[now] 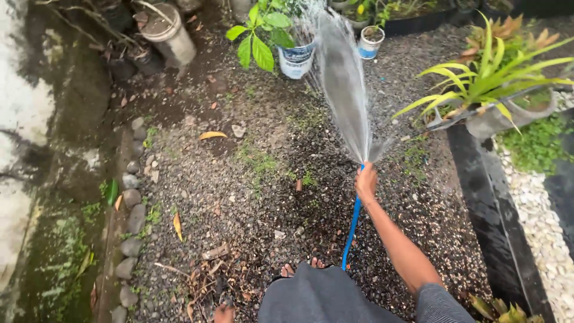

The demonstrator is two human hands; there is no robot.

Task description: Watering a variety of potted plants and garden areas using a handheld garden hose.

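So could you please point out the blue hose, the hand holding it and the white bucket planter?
blue hose (pixel 353 224), head view, mid-length.
right hand (pixel 366 182), head view, its back.
white bucket planter (pixel 296 60), head view, front wall.

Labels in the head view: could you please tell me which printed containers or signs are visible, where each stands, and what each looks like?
Large white bucket: top centre under a broad-leaved green plant, round, with a dark blue printed band, in the water spray.
Small white pot: just to the bucket's right, round, with a blue label band.
Grey bucket: top left, tilted, no label visible.
No signs or screens show.
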